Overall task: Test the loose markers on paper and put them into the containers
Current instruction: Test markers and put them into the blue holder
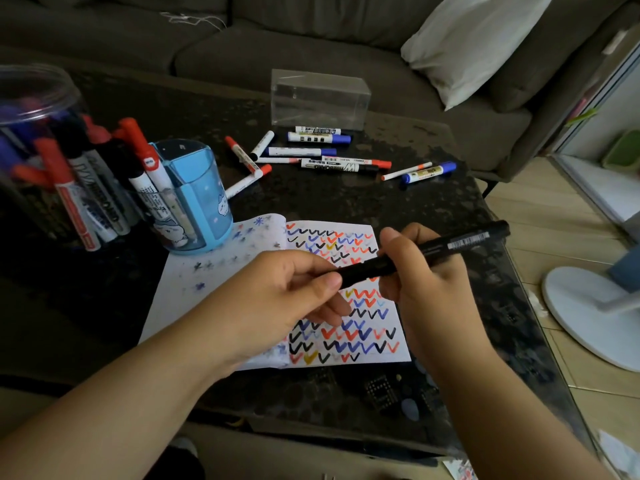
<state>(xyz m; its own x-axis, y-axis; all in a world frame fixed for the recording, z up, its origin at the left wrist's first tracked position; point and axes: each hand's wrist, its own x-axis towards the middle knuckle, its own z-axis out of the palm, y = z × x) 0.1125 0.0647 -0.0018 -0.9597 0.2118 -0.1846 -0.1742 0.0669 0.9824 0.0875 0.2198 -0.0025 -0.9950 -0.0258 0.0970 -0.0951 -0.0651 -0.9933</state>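
Observation:
A black marker (pixel 450 242) is held level above the paper (pixel 194 275), which is covered in red, blue and black check marks. My right hand (pixel 426 282) grips the marker's barrel. My left hand (pixel 291 289) pinches its left end, the cap end, between thumb and fingers. Several loose markers (pixel 332 157) with red, blue and black caps lie scattered on the dark table behind the paper. At the left, a blue cup (pixel 204 202) and a clear round tub (pixel 41 140) hold markers standing upright.
An empty clear plastic box (pixel 320 98) stands at the table's far side, just behind the loose markers. A grey sofa with a white cushion (pixel 474 43) lies beyond. The table's right edge (pixel 519 271) borders a wooden floor with a white fan base (pixel 592 313).

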